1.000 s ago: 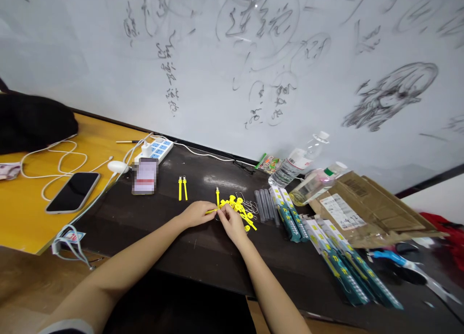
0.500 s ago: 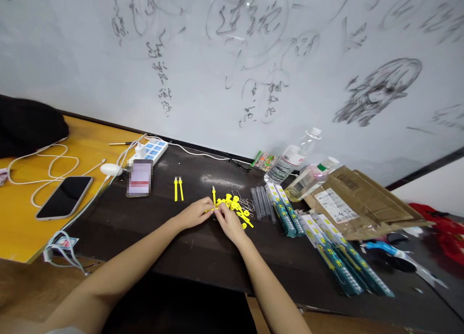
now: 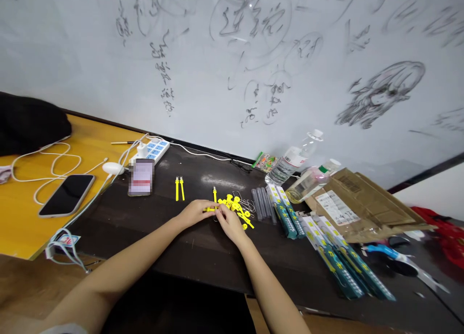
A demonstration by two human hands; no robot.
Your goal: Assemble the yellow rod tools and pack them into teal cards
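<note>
My left hand point(image 3: 195, 212) and my right hand point(image 3: 229, 221) meet fingertip to fingertip over the dark table point(image 3: 188, 256). Both pinch one thin yellow plastic piece point(image 3: 211, 209) between them. Just behind my right hand lies a heap of small yellow plastic parts point(image 3: 239, 209) with a few bent wire pieces point(image 3: 249, 206). Two finished-looking yellow sticks point(image 3: 179, 188) lie side by side farther left, and one more yellow stick point(image 3: 214, 194) points away at the heap's far edge.
Grey tubes point(image 3: 264, 202) and several green-and-white packets point(image 3: 326, 249) lie to the right, with plastic bottles point(image 3: 294, 164), a flattened cardboard box point(image 3: 357, 206) and blue-handled scissors point(image 3: 398, 256). On the left are a blurred card point(image 3: 141, 177), a power strip point(image 3: 151, 150), white cables and a phone point(image 3: 66, 195) on the orange table.
My hands stay pinched on the yellow piece at the same spot beside the heap; only the camera view has shifted slightly.
</note>
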